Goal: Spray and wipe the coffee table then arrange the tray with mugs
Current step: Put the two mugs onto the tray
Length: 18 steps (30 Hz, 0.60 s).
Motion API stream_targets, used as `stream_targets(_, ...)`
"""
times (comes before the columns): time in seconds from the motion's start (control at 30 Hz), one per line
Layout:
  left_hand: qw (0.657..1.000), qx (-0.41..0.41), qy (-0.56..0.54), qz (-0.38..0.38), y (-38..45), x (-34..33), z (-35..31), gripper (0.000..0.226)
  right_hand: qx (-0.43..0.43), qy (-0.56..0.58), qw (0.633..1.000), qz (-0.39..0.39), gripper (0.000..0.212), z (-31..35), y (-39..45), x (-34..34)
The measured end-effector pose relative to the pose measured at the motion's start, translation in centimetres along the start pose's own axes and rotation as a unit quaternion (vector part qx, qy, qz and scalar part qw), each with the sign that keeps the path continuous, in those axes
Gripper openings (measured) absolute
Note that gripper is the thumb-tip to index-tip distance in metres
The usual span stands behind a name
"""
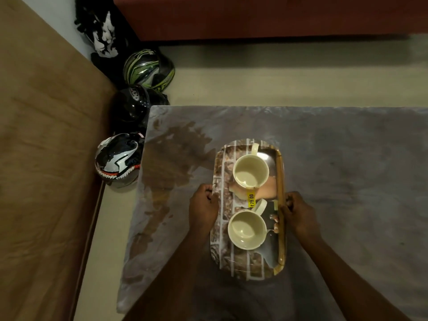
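I've got the left hand [203,205] and right hand [298,212] clamped on the tray's [218,239] long rims – long axis running away from me, both mugs [251,171] aboard, nearer the worktop's [347,158] left edge.

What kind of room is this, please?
Probably a living room in a home. A low coffee table stands on the floor and carries a tray with two mugs. A red sofa is beyond it, and three motorcycle helmets lie on the floor beside it.
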<state>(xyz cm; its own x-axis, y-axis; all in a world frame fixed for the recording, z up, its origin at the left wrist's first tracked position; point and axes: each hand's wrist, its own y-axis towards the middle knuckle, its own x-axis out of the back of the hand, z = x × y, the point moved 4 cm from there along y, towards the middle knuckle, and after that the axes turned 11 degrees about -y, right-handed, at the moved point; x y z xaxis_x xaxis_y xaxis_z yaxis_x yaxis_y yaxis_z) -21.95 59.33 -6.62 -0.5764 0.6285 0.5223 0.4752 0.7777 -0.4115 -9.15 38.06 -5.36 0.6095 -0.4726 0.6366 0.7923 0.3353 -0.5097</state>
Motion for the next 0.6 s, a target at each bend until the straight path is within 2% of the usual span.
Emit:
stream_targets(0.13, 0.999, -0.006, 0.017, -0.033, 4.5, 4.3, 1.2, 0.011, 0.085, -0.057, 0.995, -0.004, 0.011, 4.4, 1.9, -3.9)
stream_targets(0.27, 0.997, -0.02, 0.041, -0.064, 10.0, 8.8, 1.7, 0.017, 0.127, -0.066, 0.99, 0.001, 0.009, 10.1, 4.8, -8.0)
stream_targets(0.47, 0.99, -0.053, 0.07, -0.113, 15.8, 13.9, 1.2, 0.027, 0.149, -0.071, 0.986, 0.004, 0.013, 16.8, 8.5, -12.1)
stream_targets(0.6, 0.988, -0.053, 0.083, -0.121, 17.7, 15.2, 1.4, 0.026, 0.159, -0.075, 0.984, 0.008, 0.025, 19.0, 10.2, -13.1)
